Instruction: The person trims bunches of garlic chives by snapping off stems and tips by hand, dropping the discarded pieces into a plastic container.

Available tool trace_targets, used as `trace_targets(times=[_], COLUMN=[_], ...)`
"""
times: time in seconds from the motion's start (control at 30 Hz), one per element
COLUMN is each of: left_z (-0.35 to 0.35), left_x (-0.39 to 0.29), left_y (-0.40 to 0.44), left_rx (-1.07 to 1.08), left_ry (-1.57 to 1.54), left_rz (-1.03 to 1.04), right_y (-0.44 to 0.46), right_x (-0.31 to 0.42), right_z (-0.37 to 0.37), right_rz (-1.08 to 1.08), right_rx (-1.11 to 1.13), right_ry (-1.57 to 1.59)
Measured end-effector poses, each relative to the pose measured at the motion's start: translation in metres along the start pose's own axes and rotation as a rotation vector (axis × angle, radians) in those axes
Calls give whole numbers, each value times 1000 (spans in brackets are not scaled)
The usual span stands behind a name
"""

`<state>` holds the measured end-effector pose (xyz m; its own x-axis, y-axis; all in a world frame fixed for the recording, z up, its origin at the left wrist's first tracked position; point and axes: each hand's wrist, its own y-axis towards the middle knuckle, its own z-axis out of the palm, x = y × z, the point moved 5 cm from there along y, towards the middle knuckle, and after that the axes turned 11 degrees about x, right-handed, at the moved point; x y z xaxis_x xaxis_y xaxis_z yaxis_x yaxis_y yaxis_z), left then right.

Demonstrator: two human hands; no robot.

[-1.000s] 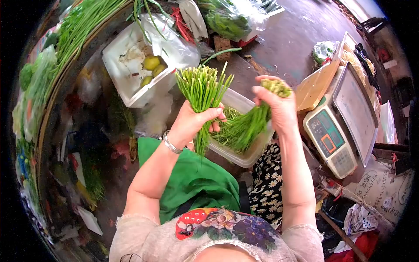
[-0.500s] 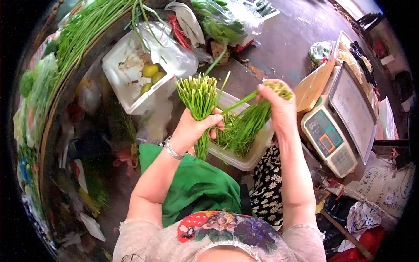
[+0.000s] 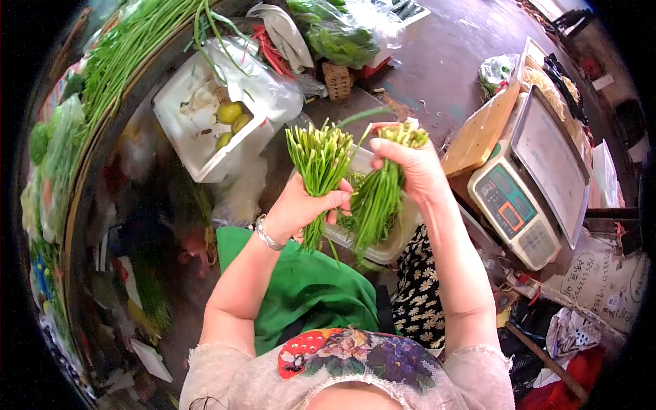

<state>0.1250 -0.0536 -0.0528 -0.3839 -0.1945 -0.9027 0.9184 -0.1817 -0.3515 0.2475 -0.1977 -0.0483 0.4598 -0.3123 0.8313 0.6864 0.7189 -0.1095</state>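
Note:
My left hand [image 3: 301,207] is closed round a bundle of thin green stalks [image 3: 319,161], their pale cut ends fanned upward and their lower parts hanging below the fist. Close beside it on the right, my right hand [image 3: 412,167] grips a second bunch of stalks [image 3: 377,213], cut ends at the top and green leaves drooping down. Beneath both hands lies a clear plastic tub [image 3: 402,240], partly hidden by the bunches, with some loose greens inside. A green cloth [image 3: 301,287] covers my lap on the left.
A white foam box [image 3: 184,137] with yellow-green fruits stands at the upper left, plastic film over its side. On the right are a scale [image 3: 514,212] with a metal tray and a wooden board [image 3: 478,133]. Long greens [image 3: 130,61] line the left edge.
My right hand has moved left with its bunch, closer to my left hand. The stalk that stretched between the two hands no longer shows there. The view has shifted slightly.

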Motion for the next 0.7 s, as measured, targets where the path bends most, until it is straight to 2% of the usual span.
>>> trace_targets(times=[0.17,0.23,0.3,0.43,0.5,0.57,0.63,0.7], left_z=[0,-12,-23,-43,-43,-32,-29,-23], left_x=[9,5,0,-2,-2,-5,-4,-2], left_y=[1,0,-1,-4,-5,-3,0,3], left_rx=[15,-34,-150,-257,-295,-187,-152,-70], left_ry=[-4,-62,-121,-242,-301,-363,-339,-298], left_rz=[-4,29,132,172,195,222,230,215], right_y=[-5,-13,-24,-42,-37,-30,-20,-13], right_x=[7,28,45,67,62,53,29,9], right_z=[-13,-26,-48,-62,-56,-40,-19,2], right_rz=[-29,-119,-322,-561,-459,-361,-204,-63], right_rx=[-71,-220,-399,-596,-525,-415,-219,-126], right_ry=[26,-55,-179,-165,-150,-339,-252,-259])
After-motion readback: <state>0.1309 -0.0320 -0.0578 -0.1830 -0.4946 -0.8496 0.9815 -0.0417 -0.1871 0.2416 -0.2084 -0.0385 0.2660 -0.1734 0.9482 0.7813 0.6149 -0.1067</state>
